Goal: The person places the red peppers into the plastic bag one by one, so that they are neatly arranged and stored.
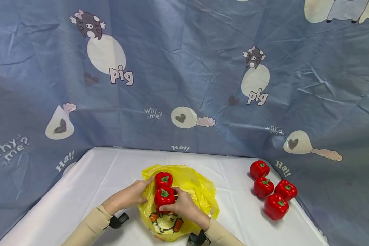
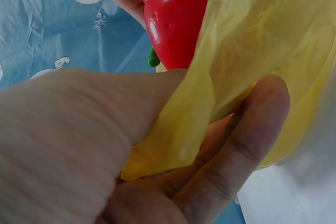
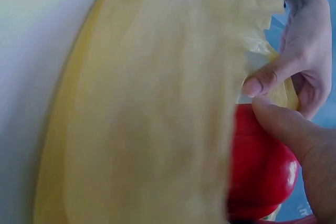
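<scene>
A yellow plastic bag point(image 1: 200, 191) with a printed cartoon lies spread on the table. My left hand point(image 1: 132, 195) pinches the bag's left edge; the left wrist view has the thin film point(image 2: 181, 135) between thumb and fingers. With thumb and fingers around it, my right hand point(image 1: 186, 206) holds a glossy red bell pepper point(image 1: 164, 199) over the bag's mouth. Just behind that one is a second red bell pepper point(image 1: 163, 178), stem up, at the bag. In the right wrist view, the bag film hides part of the held pepper point(image 3: 262, 166).
Several more red bell peppers point(image 1: 275, 206) stand in a group on the right side of the table. The white tabletop point(image 1: 110, 164) meets a blue printed cloth point(image 1: 178, 68) hanging behind and around it. Dark wrist cameras point(image 1: 119, 220) sit beneath both wrists.
</scene>
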